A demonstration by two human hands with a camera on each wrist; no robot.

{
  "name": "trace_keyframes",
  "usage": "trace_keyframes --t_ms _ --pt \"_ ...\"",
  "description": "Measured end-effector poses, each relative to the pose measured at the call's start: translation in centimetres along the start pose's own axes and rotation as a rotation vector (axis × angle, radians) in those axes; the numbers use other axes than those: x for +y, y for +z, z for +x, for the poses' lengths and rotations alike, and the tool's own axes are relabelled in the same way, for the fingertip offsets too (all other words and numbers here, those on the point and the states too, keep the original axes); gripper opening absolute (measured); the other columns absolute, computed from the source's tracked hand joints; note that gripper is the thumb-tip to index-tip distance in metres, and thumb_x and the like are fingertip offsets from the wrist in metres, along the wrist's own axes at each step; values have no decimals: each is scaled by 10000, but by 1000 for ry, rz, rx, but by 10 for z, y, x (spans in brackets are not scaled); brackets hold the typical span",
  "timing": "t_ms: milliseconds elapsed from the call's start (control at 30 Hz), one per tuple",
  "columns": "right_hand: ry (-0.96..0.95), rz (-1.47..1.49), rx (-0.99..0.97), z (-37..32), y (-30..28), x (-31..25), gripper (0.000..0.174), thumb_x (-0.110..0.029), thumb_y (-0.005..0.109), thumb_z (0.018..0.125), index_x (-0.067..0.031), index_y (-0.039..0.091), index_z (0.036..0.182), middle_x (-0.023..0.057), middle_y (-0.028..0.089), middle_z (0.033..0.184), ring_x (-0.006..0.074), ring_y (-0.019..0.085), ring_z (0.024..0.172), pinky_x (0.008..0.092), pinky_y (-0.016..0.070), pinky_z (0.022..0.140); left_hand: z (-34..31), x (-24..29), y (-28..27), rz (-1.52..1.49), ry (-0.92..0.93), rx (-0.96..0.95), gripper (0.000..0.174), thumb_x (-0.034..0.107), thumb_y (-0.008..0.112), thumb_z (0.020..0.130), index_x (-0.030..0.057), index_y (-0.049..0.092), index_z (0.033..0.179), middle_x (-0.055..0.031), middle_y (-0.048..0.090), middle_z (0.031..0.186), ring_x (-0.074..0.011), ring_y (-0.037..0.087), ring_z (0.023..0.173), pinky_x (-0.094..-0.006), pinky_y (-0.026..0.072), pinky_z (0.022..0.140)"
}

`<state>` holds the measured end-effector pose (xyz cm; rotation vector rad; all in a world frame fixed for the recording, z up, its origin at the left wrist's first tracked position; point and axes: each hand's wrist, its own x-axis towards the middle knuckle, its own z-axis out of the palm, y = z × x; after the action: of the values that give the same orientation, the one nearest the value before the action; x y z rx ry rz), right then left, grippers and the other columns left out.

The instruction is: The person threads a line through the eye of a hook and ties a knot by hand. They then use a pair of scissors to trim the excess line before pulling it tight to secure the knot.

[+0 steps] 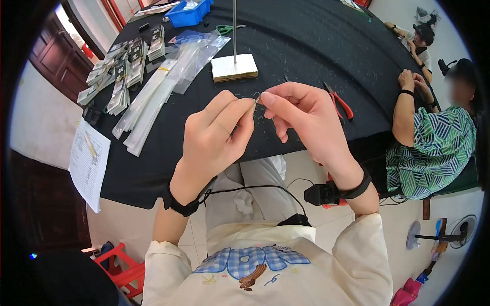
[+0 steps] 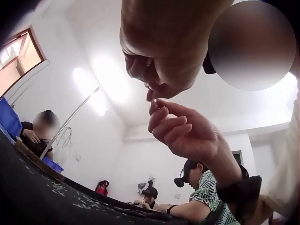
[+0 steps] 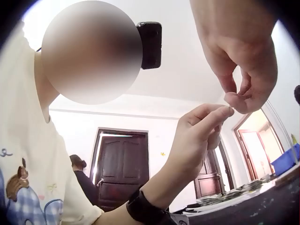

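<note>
Both hands meet fingertip to fingertip above the black-covered table, near its front edge. My left hand pinches a tiny thin piece between thumb and index finger, with its other fingers folded in. From the other side, my right hand pinches the same piece with thumb and index finger, its remaining fingers loosely bent. Most of the piece is hidden by the fingertips, and I cannot tell its kind. In the left wrist view, the right hand comes up from below to meet the left hand.
Behind the hands stands a white-topped block with an upright metal rod. Red-handled pliers lie at right, green-handled scissors farther back. Clear plastic sleeves, stacked packets and a blue bin occupy the left. Another person sits at right.
</note>
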<state>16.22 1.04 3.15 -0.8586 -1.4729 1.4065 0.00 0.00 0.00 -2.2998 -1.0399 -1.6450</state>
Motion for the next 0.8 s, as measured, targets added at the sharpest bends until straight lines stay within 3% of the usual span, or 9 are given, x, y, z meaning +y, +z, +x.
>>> trace_keyframes --t_ms 300,500,800 --pt "85 55 8 4 1 -7 175 -123 609 801 38 610 868 52 567 667 57 480 460 189 380 404 2 -1 0 35 78 1 225 -64 639 624 22 575 821 -37 498 685 -165 475 446 -258 392 395" --pt "-3 51 28 4 6 1 198 -117 579 812 71 588 870 37 581 673 36 462 467 177 382 405 2 0 3 52 55 30 216 -53 642 612 36 559 791 -36 479 657 -171 484 452 -263 397 404" --pt "-55 26 72 7 11 5 142 -104 590 814 36 594 839 34 562 634 52 473 449 174 359 402 2 5 7 184 -21 53 182 -9 653 616 57 536 740 -33 475 645 -171 485 450 -265 400 401"
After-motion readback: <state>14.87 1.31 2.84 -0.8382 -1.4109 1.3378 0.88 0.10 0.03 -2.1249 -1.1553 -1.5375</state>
